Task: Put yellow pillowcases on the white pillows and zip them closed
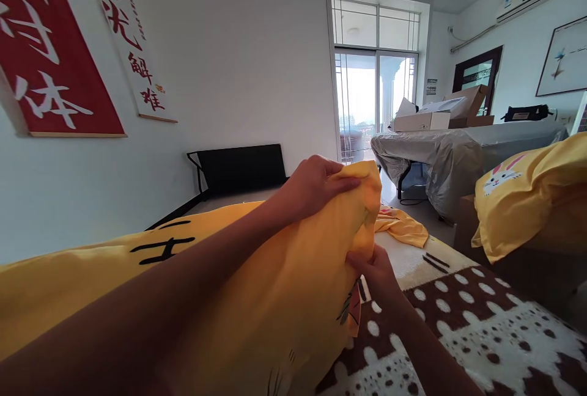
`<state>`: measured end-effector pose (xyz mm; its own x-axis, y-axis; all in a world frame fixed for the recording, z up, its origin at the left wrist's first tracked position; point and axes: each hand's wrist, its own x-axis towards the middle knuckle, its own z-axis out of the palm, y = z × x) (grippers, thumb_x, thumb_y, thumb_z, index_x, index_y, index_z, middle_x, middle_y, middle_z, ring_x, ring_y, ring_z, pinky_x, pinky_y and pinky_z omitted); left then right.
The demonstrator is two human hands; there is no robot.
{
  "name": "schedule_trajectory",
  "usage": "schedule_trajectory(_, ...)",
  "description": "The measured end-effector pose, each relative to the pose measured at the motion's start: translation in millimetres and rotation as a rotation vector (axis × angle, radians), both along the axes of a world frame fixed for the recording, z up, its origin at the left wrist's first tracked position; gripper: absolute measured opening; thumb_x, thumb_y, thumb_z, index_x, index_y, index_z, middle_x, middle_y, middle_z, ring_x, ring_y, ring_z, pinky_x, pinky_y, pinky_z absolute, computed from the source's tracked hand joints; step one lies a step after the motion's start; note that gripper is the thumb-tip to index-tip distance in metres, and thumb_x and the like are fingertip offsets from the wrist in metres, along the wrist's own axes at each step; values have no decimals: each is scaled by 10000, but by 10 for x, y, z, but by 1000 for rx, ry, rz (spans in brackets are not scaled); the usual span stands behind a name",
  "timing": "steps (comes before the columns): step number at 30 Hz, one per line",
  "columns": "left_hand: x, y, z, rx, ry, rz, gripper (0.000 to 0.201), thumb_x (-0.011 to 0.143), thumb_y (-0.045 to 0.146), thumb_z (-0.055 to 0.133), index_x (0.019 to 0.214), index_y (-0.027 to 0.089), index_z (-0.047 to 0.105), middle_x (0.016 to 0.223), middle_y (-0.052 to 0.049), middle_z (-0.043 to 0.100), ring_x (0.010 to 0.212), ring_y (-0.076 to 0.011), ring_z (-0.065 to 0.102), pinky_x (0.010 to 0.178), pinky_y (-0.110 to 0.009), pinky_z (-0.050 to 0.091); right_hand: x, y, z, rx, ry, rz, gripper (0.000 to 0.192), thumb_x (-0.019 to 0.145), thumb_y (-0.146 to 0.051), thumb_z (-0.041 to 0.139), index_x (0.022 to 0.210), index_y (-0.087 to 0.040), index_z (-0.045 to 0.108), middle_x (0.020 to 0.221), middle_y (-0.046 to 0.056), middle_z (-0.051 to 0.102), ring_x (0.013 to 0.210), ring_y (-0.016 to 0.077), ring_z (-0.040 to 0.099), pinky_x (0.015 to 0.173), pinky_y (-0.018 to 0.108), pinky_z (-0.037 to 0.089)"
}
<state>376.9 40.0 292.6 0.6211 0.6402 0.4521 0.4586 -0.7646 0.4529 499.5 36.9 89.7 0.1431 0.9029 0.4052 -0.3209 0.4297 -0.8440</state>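
A large yellow cover [293, 286] with black markings is bunched up in front of me over a bed. My left hand [312, 185] grips its raised top corner, fingers closed on the fabric. Lower down, my right hand [373, 271] pinches the cover's edge just below that corner. More of the same yellow fabric [403, 225] lies crumpled farther along the bed. Under it spreads a brown and white patterned blanket [463, 322] with dots.
A yellow pillow with a rabbit print [523, 194] rests at the right. Behind it stands a table under a grey sheet [458, 151] carrying cardboard boxes [426, 120]. A black headboard [243, 167] leans on the left wall under red banners [50, 60]. A glass balcony door [373, 102] is beyond.
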Motion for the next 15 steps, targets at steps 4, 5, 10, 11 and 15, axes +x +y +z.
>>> schedule_trajectory(4,136,-113,-69,63,52,-51,396,784,419,580,497,165,479,485,45,367,462,-72,314,456,-248,202,-7,-138,71,-10,77,-18,389,677,-454,737,914,-149,687,879,85,724,797,249,662,681,356,546)
schedule_trajectory(5,172,-135,-84,76,66,-55,392,784,417,583,498,164,492,487,43,376,467,-75,319,464,-253,206,-23,-169,86,-18,97,-28,381,681,-435,740,927,-150,683,903,87,723,817,253,663,696,363,548)
schedule_trajectory(10,138,-190,-116,176,133,22,356,804,508,520,693,187,627,557,14,516,518,-114,432,501,-260,268,-60,-223,137,7,146,-9,414,678,-413,741,1001,-167,658,998,95,709,906,273,655,734,385,553)
schedule_trajectory(11,76,-202,-128,197,155,58,384,795,560,502,820,205,646,599,5,560,543,-133,473,514,-261,294,-55,-218,140,6,148,-5,415,678,-417,738,1001,-169,657,1001,95,709,908,274,655,737,389,554)
schedule_trajectory(15,-330,-309,-266,262,314,311,735,698,745,438,1243,255,479,772,-47,659,661,-234,589,568,-303,371,-28,-192,138,32,157,11,403,665,-384,754,1001,-183,658,1005,78,709,917,261,653,780,395,550)
